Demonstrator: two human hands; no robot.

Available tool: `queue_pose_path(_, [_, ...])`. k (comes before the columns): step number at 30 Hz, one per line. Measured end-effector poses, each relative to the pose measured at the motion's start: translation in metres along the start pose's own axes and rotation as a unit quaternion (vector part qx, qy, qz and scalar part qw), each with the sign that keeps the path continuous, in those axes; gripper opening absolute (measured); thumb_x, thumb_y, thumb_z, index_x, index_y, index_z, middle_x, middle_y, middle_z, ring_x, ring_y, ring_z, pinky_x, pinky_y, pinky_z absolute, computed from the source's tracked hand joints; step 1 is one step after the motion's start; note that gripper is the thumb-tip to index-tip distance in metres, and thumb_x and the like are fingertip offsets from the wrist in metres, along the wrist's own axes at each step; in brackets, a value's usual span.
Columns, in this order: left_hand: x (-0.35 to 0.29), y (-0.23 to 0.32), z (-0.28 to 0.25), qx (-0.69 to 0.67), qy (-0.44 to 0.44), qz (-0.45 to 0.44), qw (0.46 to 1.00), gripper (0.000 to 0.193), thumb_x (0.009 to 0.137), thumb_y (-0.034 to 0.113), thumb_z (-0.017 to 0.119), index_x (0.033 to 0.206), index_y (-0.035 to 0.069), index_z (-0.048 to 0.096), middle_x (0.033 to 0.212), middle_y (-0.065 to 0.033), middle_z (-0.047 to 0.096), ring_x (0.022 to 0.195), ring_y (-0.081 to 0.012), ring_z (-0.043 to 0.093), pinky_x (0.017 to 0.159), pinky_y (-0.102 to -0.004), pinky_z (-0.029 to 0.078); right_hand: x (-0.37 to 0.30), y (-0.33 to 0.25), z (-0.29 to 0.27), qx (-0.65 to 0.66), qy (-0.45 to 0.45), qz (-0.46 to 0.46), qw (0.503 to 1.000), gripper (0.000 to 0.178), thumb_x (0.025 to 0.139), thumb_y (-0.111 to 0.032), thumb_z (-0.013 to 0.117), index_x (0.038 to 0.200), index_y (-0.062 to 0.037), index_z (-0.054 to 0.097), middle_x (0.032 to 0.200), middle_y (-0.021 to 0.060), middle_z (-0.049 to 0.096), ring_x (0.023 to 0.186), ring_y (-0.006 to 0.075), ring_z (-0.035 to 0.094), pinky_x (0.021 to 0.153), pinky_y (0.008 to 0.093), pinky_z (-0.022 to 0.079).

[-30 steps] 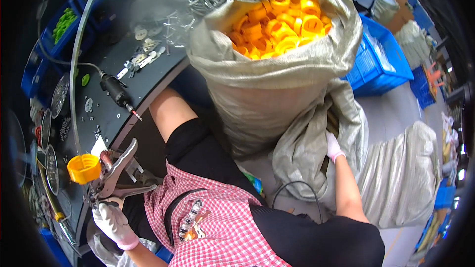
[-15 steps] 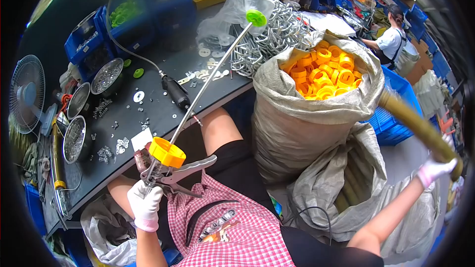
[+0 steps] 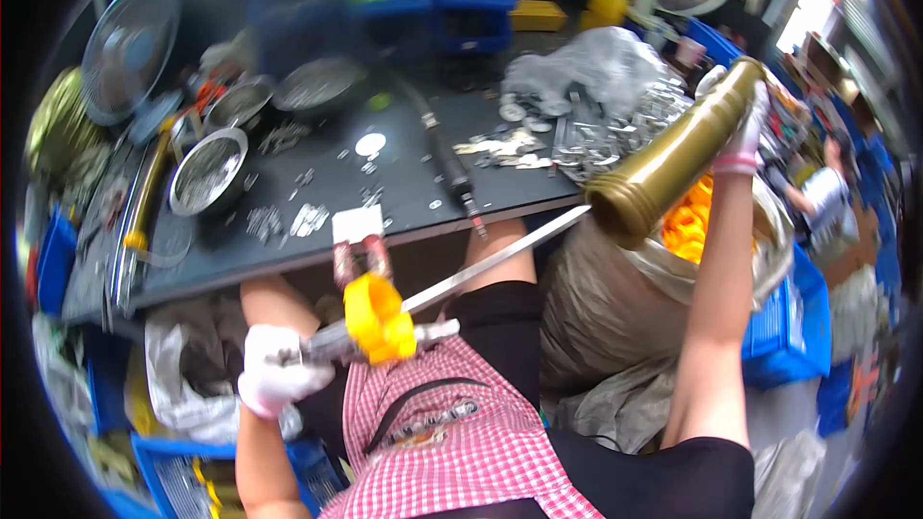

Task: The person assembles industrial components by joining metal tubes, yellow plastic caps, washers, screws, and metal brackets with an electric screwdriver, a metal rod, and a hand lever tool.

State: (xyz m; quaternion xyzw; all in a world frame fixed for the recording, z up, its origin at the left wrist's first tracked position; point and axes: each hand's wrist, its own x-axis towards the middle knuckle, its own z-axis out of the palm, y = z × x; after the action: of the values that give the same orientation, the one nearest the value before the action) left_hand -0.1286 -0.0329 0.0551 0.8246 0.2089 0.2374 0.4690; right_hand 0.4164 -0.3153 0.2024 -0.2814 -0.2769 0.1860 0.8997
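My left hand (image 3: 274, 370), in a white glove, is closed round the handle of a caulking gun (image 3: 332, 344), above my lap. A yellow threaded ring (image 3: 373, 315) sits on the gun's front. From it a thin metal rod (image 3: 495, 264) slants up to the right, its far end at the mouth of an olive-gold tube (image 3: 678, 149). The green disc on the rod's tip is out of sight, seemingly inside the tube. My right hand (image 3: 750, 130), gloved too, is wrapped round the tube's far upper end. The picture is somewhat blurred by motion.
A woven sack (image 3: 601, 288) of yellow-orange rings (image 3: 685, 221) stands at right, partly behind the tube. On the dark bench (image 3: 317, 168) lie a power screwdriver (image 3: 447, 163), metal bowls (image 3: 207, 173), small parts and wire hooks (image 3: 596, 135). Another person (image 3: 822, 194) works at far right.
My right hand has brought the tube from the far right up and inward, its open end now over the rod's tip. The gun has tipped to the right. My view has turned left.
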Motion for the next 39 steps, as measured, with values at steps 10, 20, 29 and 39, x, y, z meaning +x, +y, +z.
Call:
queue_pose_path(10, [0.019, 0.050, -0.002, -0.275, -0.039, -0.174, 0.945, 0.019, 0.069, 0.005, 0.074, 0.084, -0.002, 0.067, 0.062, 0.0050, 0.054, 0.052, -0.0015, 0.043, 0.046, -0.0190, 0.032, -0.177, 0.267, 0.187, 0.125, -0.318, 0.131, 0.931, 0.075, 0.069, -0.050, 0.080, 0.124, -0.0106, 0.048, 0.147, 0.0265, 0.026, 0.129, 0.0412, 0.042, 0.103, 0.0479, 0.042])
queue_pose_path(20, [0.015, 0.035, -0.005, -0.241, -0.061, -0.254, 0.935, 0.038, 0.075, 0.031, 0.077, 0.092, -0.002, 0.065, 0.065, -0.0004, 0.060, 0.048, -0.0015, 0.044, 0.043, -0.0170, 0.031, -0.200, 0.277, 0.174, 0.243, -0.338, 0.289, 0.862, 0.084, 0.068, -0.046, 0.082, 0.134, -0.0110, 0.043, 0.148, 0.0276, 0.027, 0.130, 0.0442, 0.040, 0.103, 0.0523, 0.041])
queue_pose_path(29, [0.025, 0.059, 0.001, -0.132, -0.047, -0.246, 0.959, 0.027, 0.081, 0.025, 0.073, 0.096, 0.004, 0.064, 0.068, 0.0039, 0.058, 0.053, -0.0036, 0.043, 0.047, -0.0201, 0.035, -0.214, 0.282, 0.150, 0.093, -0.220, 0.355, 0.904, 0.067, 0.086, -0.047, 0.066, 0.131, -0.0027, 0.044, 0.124, 0.0132, 0.055, 0.110, 0.0209, 0.057, 0.092, 0.0373, 0.049])
queue_pose_path(39, [0.085, 0.029, 0.041, -0.018, 0.013, 0.004, 1.000, 0.078, 0.057, -0.001, 0.072, 0.130, -0.002, 0.044, 0.121, -0.0122, 0.055, 0.111, -0.0187, 0.055, 0.100, -0.0329, 0.041, -0.204, 0.196, 0.129, -0.511, -0.420, 0.144, 0.736, 0.049, 0.091, -0.049, 0.049, 0.112, -0.0061, 0.057, 0.091, 0.0194, 0.064, 0.094, 0.0334, 0.062, 0.079, 0.0395, 0.048])
